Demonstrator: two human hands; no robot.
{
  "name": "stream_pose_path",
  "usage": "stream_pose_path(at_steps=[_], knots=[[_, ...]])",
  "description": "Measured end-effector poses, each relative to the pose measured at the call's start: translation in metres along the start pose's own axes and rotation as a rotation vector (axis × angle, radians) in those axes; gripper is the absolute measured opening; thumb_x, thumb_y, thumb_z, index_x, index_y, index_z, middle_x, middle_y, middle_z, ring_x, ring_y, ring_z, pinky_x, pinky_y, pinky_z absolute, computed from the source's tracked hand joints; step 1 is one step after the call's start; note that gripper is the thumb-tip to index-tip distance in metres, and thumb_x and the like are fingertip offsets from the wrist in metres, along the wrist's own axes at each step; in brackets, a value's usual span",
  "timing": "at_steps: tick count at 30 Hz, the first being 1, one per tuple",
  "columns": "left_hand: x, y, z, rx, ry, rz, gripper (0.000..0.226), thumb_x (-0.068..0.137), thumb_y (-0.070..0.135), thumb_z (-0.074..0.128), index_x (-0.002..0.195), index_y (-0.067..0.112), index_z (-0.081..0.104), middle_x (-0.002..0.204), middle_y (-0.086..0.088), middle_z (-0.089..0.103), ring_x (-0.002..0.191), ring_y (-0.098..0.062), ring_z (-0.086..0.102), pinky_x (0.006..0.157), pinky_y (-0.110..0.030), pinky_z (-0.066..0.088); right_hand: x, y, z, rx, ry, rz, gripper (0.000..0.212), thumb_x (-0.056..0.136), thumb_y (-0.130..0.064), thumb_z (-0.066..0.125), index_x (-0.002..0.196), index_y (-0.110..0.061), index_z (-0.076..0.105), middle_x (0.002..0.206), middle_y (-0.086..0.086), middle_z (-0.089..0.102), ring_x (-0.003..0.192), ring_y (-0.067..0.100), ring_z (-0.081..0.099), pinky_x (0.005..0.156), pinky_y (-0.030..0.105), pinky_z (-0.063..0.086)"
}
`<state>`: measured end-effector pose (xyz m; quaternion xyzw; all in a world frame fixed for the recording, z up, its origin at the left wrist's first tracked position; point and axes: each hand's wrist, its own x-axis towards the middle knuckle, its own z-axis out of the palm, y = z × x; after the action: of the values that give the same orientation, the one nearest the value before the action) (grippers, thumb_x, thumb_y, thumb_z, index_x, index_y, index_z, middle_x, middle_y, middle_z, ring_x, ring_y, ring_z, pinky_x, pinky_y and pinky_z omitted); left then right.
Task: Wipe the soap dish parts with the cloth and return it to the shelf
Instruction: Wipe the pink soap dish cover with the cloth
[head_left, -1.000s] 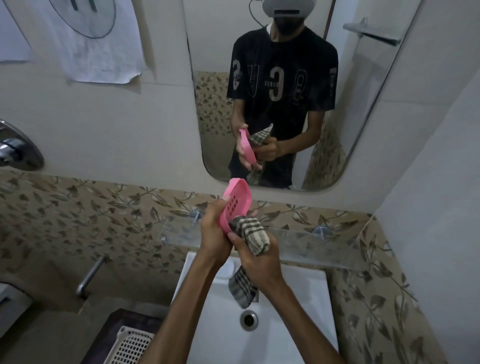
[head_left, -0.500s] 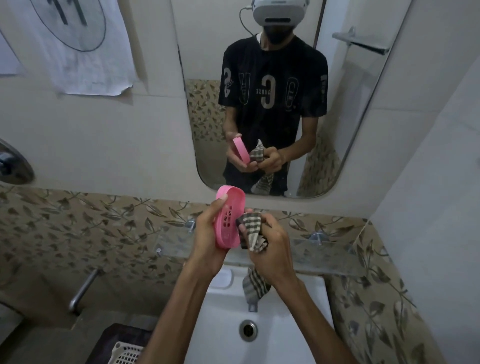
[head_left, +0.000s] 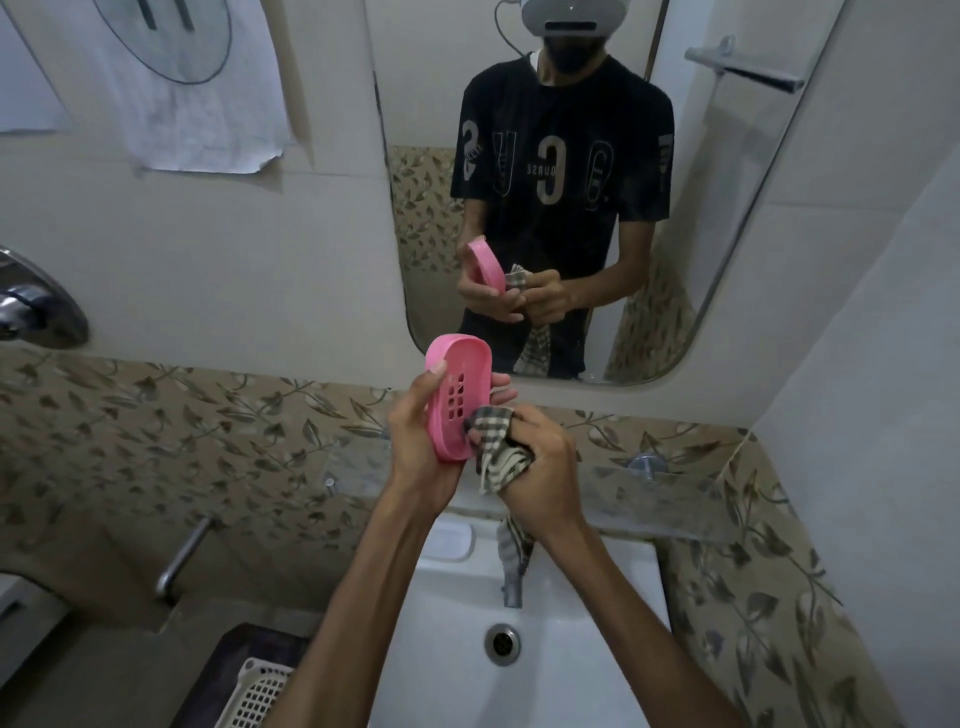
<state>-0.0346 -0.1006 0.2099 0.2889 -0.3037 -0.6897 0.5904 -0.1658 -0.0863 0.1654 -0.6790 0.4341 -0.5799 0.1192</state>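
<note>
My left hand (head_left: 415, 441) grips a pink oval soap dish part (head_left: 460, 387) with drain slots, held upright on its edge above the sink, its hollow side turned toward me. My right hand (head_left: 540, 462) holds a bunched checked cloth (head_left: 493, 436) and presses it against the lower right of the dish. A tail of the cloth hangs down below my right wrist. A glass shelf (head_left: 660, 493) runs along the wall just behind both hands. A white soap bar or dish part (head_left: 452, 538) lies at the sink's back edge.
A white sink (head_left: 571, 649) with a drain (head_left: 502, 642) and a tap (head_left: 511, 587) is below my hands. The mirror (head_left: 571, 208) ahead reflects me. A metal handle (head_left: 182, 556) sticks out at the left wall; a white basket (head_left: 254, 693) sits at lower left.
My left hand has turned the dish so its hollow side faces me more. My right hand with the cloth has shifted down to the dish's lower right edge.
</note>
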Motion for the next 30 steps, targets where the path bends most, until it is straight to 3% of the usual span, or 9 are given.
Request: stream_pose_path(at_steps=[2,5,7,10,14,18,22,27,30], knots=[[0.002,0.001,0.001,0.016,-0.001,0.023,0.076,0.081,0.047,0.071,0.133,-0.009,0.063,0.123,-0.031,0.068,0.113,-0.041,0.068,0.099,-0.048,0.056,0.003,0.000,0.001,-0.025,0.051,0.074,0.015,0.088,-0.011,0.083,0.103,-0.015,0.082,0.090,-0.006,0.071,0.079,0.004,0.066,0.067,0.027,0.057],[0.001,-0.001,-0.004,-0.004,0.035,0.023,0.071,0.085,0.043,0.064,0.134,-0.008,0.061,0.124,-0.032,0.068,0.115,-0.044,0.069,0.097,-0.047,0.058,-0.009,-0.011,0.008,-0.013,-0.048,0.042,0.015,0.092,-0.008,0.078,0.105,-0.015,0.082,0.094,-0.004,0.072,0.081,0.011,0.069,0.067,0.037,0.059],[-0.002,-0.003,-0.004,-0.025,0.019,0.027,0.070,0.084,0.042,0.064,0.132,-0.008,0.063,0.122,-0.031,0.069,0.113,-0.043,0.069,0.098,-0.047,0.057,-0.006,-0.008,0.003,-0.041,-0.071,0.020,0.018,0.089,-0.007,0.079,0.105,-0.015,0.083,0.095,-0.002,0.075,0.081,0.011,0.070,0.069,0.036,0.060],[-0.003,-0.006,0.000,-0.005,0.010,0.052,0.066,0.080,0.041,0.068,0.124,-0.007,0.068,0.118,-0.029,0.071,0.108,-0.039,0.070,0.097,-0.046,0.058,0.002,-0.007,-0.006,-0.147,-0.018,0.079,0.005,0.087,-0.011,0.081,0.092,-0.014,0.083,0.083,-0.001,0.072,0.071,0.012,0.065,0.063,0.035,0.055],[-0.006,-0.009,-0.002,0.012,0.001,0.050,0.092,0.058,0.048,0.089,0.127,-0.008,0.067,0.123,-0.032,0.069,0.112,-0.044,0.068,0.105,-0.053,0.051,-0.009,-0.017,-0.011,-0.219,-0.171,0.095,0.005,0.081,-0.008,0.077,0.078,-0.011,0.076,0.073,0.000,0.065,0.062,0.017,0.059,0.057,0.039,0.050],[-0.008,-0.014,0.003,0.021,-0.036,0.068,0.076,0.057,0.050,0.090,0.113,0.000,0.078,0.116,-0.028,0.073,0.103,-0.038,0.073,0.095,-0.047,0.057,-0.004,-0.017,-0.015,-0.209,-0.168,0.173,0.013,0.079,-0.015,0.075,0.069,-0.017,0.068,0.067,-0.004,0.064,0.056,0.015,0.055,0.051,0.032,0.043],[-0.010,-0.013,0.005,-0.045,-0.001,0.053,0.049,0.082,0.038,0.067,0.113,0.001,0.079,0.115,-0.026,0.074,0.102,-0.038,0.074,0.094,-0.047,0.060,-0.014,-0.029,-0.009,-0.096,-0.117,0.143,0.009,0.084,-0.012,0.077,0.076,-0.016,0.073,0.071,-0.004,0.066,0.060,0.012,0.057,0.054,0.033,0.048],[-0.009,-0.001,0.016,-0.076,-0.062,0.044,0.073,0.081,0.048,0.071,0.132,-0.004,0.066,0.133,-0.034,0.065,0.123,-0.046,0.065,0.102,-0.050,0.056,-0.001,-0.017,-0.018,-0.169,0.084,0.103,0.011,0.088,-0.013,0.083,0.099,-0.011,0.083,0.087,0.000,0.068,0.074,0.012,0.059,0.063,0.033,0.052],[-0.006,0.001,0.016,-0.112,-0.083,0.021,0.078,0.085,0.047,0.063,0.142,-0.007,0.055,0.140,-0.037,0.058,0.133,-0.050,0.057,0.111,-0.054,0.050,-0.007,-0.022,-0.015,-0.131,0.025,0.007,0.018,0.089,-0.009,0.078,0.106,-0.011,0.081,0.094,0.001,0.064,0.079,0.015,0.060,0.064,0.036,0.052]])
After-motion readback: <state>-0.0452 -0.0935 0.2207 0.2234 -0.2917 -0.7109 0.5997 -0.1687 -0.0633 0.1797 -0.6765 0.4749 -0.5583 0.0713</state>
